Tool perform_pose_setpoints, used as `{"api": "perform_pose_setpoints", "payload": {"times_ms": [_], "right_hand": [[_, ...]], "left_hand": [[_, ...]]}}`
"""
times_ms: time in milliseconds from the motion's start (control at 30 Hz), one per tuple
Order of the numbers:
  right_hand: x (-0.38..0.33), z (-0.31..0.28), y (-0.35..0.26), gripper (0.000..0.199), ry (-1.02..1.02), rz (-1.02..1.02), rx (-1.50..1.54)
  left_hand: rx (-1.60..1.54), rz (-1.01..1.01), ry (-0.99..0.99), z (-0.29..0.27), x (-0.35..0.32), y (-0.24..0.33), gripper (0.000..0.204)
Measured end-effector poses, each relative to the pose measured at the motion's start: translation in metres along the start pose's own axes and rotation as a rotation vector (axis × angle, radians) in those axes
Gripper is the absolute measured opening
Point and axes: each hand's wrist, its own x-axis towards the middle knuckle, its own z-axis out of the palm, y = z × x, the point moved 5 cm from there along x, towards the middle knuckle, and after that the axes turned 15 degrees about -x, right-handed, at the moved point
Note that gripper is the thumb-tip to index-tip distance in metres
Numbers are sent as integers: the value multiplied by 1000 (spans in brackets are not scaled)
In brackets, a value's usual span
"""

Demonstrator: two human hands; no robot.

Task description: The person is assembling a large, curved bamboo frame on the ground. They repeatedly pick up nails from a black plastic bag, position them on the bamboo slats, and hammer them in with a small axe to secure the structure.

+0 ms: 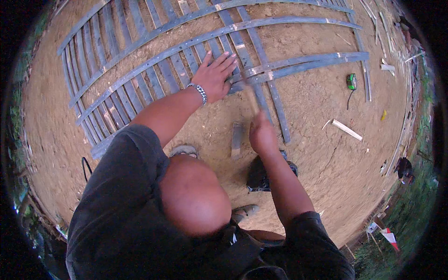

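Observation:
A frame of grey-blue wooden slats (163, 58) lies on the ground, its thin strips crossing one another. My left hand (214, 78), with a chain bracelet at the wrist, rests open on it, fingers stretched out over the slats. Close to those fingertips, two long crosswise strips (308, 63) overlap an upright slat. In my right hand (263, 134) is the wooden handle of a hammer (252, 98), closed in my fist. Motion blurs the hammer, and its dark head is near the crossing by my left hand; whether it touches the wood I cannot tell.
A green-and-black tape measure (351, 81) lies at the right. Near it is a pale wood piece (347, 129). A short grey slat (236, 139) and a black bag (261, 175) sit close to my feet. Loose sticks (382, 28) lie at the far right.

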Motion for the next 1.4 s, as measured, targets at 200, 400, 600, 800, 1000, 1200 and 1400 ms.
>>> {"api": "perform_pose_setpoints", "payload": {"times_ms": [200, 400, 600, 800, 1000, 1200, 1400], "right_hand": [[-64, 8, 29, 42, 25, 160, 201], [-121, 49, 71, 18, 151, 338, 614], [-161, 67, 63, 23, 91, 397, 796], [-183, 68, 41, 32, 20, 309, 714], [-188, 68, 32, 38, -46, 378, 751], [-187, 59, 31, 36, -86, 359, 762], [-183, 61, 38, 36, -76, 381, 775]], "left_hand": [[-10, -2, 14, 2, -2, -1, 65], [-215, 164, 198, -12, -25, 18, 51], [-301, 256, -150, 39, -67, 64, 20], [-137, 257, -205, 47, -66, 70, 17], [-4, 195, -289, 49, -64, 84, 17], [-148, 136, -269, 51, -64, 75, 22], [-589, -34, -153, 40, -70, 69, 21]]}}
